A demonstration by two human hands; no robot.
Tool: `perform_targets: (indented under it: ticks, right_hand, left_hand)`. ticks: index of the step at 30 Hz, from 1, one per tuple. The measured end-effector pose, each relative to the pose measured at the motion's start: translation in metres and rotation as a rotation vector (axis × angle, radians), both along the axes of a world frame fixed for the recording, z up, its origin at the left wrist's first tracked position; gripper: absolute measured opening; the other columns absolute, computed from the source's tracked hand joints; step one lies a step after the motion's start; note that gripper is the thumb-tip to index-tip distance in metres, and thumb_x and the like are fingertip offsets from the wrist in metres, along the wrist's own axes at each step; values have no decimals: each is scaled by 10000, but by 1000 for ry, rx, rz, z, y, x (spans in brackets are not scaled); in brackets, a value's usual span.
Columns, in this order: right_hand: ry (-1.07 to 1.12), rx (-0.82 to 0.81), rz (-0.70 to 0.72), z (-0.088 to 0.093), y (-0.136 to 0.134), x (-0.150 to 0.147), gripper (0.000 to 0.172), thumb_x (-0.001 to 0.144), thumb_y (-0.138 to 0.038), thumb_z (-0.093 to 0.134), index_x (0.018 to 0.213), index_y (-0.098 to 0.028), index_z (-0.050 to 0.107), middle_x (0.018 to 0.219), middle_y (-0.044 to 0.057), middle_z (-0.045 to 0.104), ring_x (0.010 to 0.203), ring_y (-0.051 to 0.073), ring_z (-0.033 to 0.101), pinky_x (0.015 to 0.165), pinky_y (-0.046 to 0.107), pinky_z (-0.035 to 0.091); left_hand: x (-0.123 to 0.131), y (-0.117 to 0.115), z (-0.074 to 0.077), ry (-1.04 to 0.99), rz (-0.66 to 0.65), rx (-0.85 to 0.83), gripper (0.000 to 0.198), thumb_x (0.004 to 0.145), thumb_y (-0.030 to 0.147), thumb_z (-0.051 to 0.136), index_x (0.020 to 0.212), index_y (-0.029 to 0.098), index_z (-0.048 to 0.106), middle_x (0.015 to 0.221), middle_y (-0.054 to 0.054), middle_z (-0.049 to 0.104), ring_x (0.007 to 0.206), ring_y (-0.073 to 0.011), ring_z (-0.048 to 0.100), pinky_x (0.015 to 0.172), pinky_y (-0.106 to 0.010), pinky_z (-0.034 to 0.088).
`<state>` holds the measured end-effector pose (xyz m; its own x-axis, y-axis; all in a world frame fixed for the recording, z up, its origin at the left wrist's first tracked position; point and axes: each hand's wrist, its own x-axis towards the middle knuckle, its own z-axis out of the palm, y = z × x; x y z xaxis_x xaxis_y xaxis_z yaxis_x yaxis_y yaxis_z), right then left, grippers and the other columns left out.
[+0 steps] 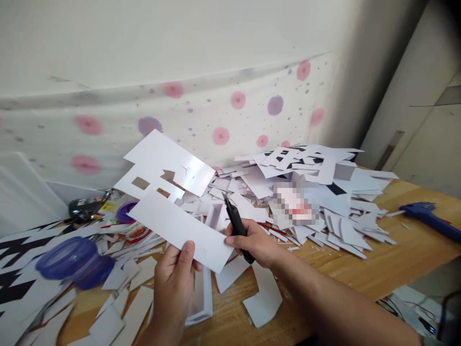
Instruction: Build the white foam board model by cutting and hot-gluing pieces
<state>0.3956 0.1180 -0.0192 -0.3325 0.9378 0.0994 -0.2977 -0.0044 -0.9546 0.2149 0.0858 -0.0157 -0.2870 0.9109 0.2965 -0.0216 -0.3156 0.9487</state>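
My left hand [178, 271] grips the lower edge of a white foam board sheet [180, 223], thumb on its face. This sheet has window-like cutouts in its upper part and is held tilted above the table. My right hand [252, 240] is closed around a black utility knife [236, 226], its blade pointing up and away. The right fingers also meet the sheet's right end; whether they pinch it, I cannot tell. Below the sheet stands a white open box frame [201, 300], partly hidden by it and by my left hand.
White offcuts [338, 226] pile up across the wooden table [406, 245]. A blue glue gun [428, 216] lies at the right. Blue round containers [74, 259] stand at the left. Behind, a flowered sheet [201, 110] covers the lower wall.
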Motion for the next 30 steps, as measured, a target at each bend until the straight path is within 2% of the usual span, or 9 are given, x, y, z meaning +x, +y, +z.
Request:
perform_targets:
  ticks: [5, 9, 13, 19, 22, 23, 25, 28, 30]
  right_hand:
    - [46, -21, -134, -8, 2, -4, 291, 674, -361, 759, 717, -175, 539, 520, -66, 516, 455, 67, 423, 463, 211, 302]
    - [71, -45, -198, -10, 3, -3, 320, 687, -406, 740, 765, -184, 523, 503, -69, 504, 459, 77, 433, 480, 217, 326]
    - [41, -52, -267, -8, 7, -1, 319, 687, -424, 716, 776, -192, 516, 497, -67, 486, 457, 90, 425, 472, 229, 332]
    - [-119, 39, -464, -2, 12, 12, 338, 673, -466, 740, 796, -188, 591, 591, -30, 531, 533, 125, 458, 529, 265, 346]
    - [-402, 227, -645, 3, 10, 23, 378, 689, -513, 726, 862, -195, 617, 730, 17, 604, 663, 174, 516, 615, 293, 374]
    - [-524, 313, -645, 4, 8, 25, 391, 729, -545, 682, 892, -196, 614, 758, 30, 617, 690, 189, 531, 632, 302, 382]
    - [-714, 476, -527, 7, 3, 27, 425, 831, -595, 546, 966, -195, 595, 778, 41, 628, 704, 200, 551, 638, 308, 395]
    - [-799, 616, -251, 11, -9, 21, 458, 923, -602, 391, 1019, -191, 570, 783, 42, 635, 686, 185, 556, 621, 289, 396]
    - [-823, 668, -149, 14, -16, 15, 477, 942, -600, 350, 1031, -187, 572, 816, 53, 652, 708, 188, 570, 631, 289, 400]
  left_hand:
    - [7, -1, 4, -120, -35, 3, 319, 759, 446, 710, 846, 142, 668, 738, -46, 693, 570, -143, 603, 518, -259, 515]
    - [5, -5, 0, -157, -104, -32, 314, 755, 423, 725, 838, 125, 670, 765, -63, 706, 584, -160, 628, 538, -297, 546]
    - [4, -8, 1, -214, -75, -12, 281, 755, 402, 731, 828, 141, 655, 690, -16, 676, 517, -132, 597, 478, -264, 511]
    - [4, -4, 0, -117, -119, -59, 342, 806, 476, 667, 812, 135, 646, 650, -24, 663, 495, -130, 585, 439, -243, 476]
    - [-1, -3, -3, 12, -66, -11, 341, 854, 470, 616, 798, 137, 663, 656, -30, 672, 541, -137, 615, 524, -261, 533]
    - [-3, -3, -3, 75, -55, 12, 333, 864, 459, 608, 796, 139, 671, 663, -33, 678, 575, -145, 635, 566, -271, 553]
    - [-5, -3, -2, 198, -55, 71, 307, 878, 437, 595, 838, 147, 688, 729, -49, 703, 664, -168, 674, 633, -287, 577]
    - [-6, -3, 3, 296, -48, 136, 300, 898, 420, 570, 1011, 168, 684, 920, -79, 721, 773, -192, 696, 683, -313, 593]
    - [-6, -2, 6, 331, -10, 144, 324, 901, 411, 571, 1117, 184, 655, 1007, -88, 711, 820, -203, 701, 735, -342, 597]
